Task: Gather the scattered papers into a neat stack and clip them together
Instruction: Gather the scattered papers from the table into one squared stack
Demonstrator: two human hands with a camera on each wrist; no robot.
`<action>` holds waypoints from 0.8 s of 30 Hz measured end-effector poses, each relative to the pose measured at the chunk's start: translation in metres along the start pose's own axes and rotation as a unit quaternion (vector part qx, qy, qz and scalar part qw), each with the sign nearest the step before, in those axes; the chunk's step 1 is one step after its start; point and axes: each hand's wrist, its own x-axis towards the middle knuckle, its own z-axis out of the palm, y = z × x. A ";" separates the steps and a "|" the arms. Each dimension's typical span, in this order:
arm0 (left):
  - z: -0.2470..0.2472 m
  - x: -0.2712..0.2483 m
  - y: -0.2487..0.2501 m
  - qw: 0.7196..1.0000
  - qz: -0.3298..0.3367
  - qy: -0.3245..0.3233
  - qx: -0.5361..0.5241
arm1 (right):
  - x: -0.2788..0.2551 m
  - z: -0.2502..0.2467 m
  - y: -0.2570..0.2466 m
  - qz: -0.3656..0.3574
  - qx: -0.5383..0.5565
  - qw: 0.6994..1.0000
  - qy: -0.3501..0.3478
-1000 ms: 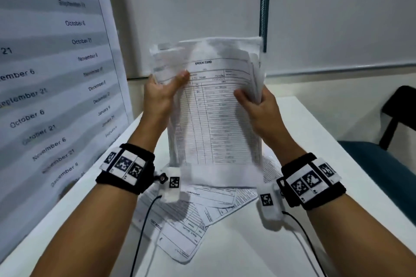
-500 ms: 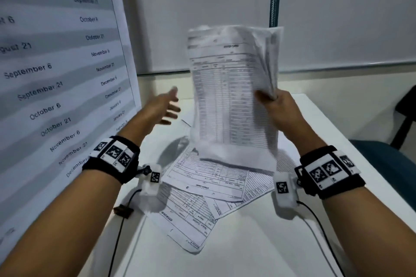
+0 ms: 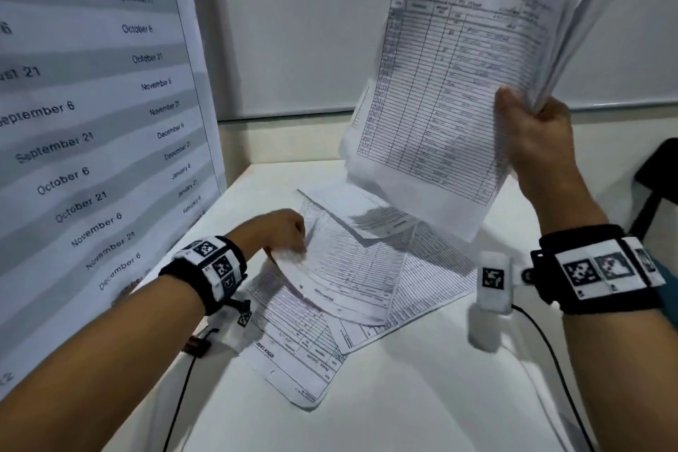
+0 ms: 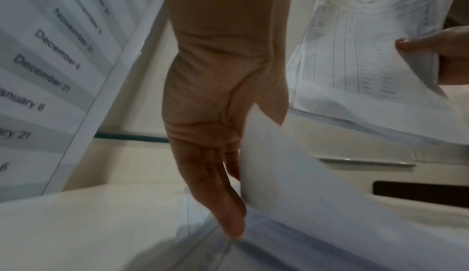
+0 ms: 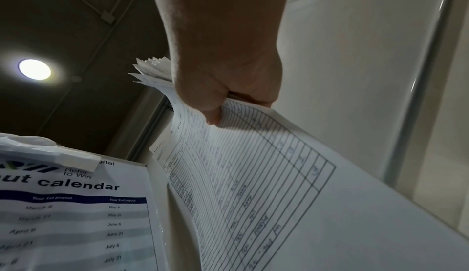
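My right hand (image 3: 532, 136) grips a thick stack of printed stock-card sheets (image 3: 458, 66) by its right edge and holds it up, tilted, above the back right of the white table (image 3: 403, 396). The right wrist view shows the thumb of the right hand (image 5: 228, 78) clamped over the fanned stack (image 5: 253, 175). Several loose sheets (image 3: 367, 305) lie overlapped on the table. My left hand (image 3: 282, 231) is down at their left side and pinches the edge of the top loose sheet (image 3: 330, 275), which curls upward. From the left wrist, the left hand (image 4: 220, 155) has the sheet (image 4: 291, 175) rising beside its fingers.
A large calendar poster (image 3: 91, 121) stands along the table's left edge, close to my left arm. A white wall closes the back. A dark chair (image 3: 656, 172) sits off the right edge. Thin black cables (image 3: 550, 349) hang from both wrist cameras over the near table.
My left hand let go of the stack, dropped to the loose sheets and took hold of one. My right hand lifted the stack higher and to the right on its own.
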 end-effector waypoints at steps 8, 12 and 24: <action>-0.079 -0.053 -0.026 0.996 0.089 0.014 -0.006 | 0.004 -0.013 -0.007 -0.013 0.008 1.000 0.015; -0.119 -0.103 -0.034 0.975 0.148 -0.008 -0.167 | 0.007 -0.021 -0.012 -0.022 -0.004 0.999 0.033; -0.050 -0.004 0.029 0.784 0.000 0.223 -0.579 | 0.006 -0.027 -0.024 -0.038 0.002 0.997 0.072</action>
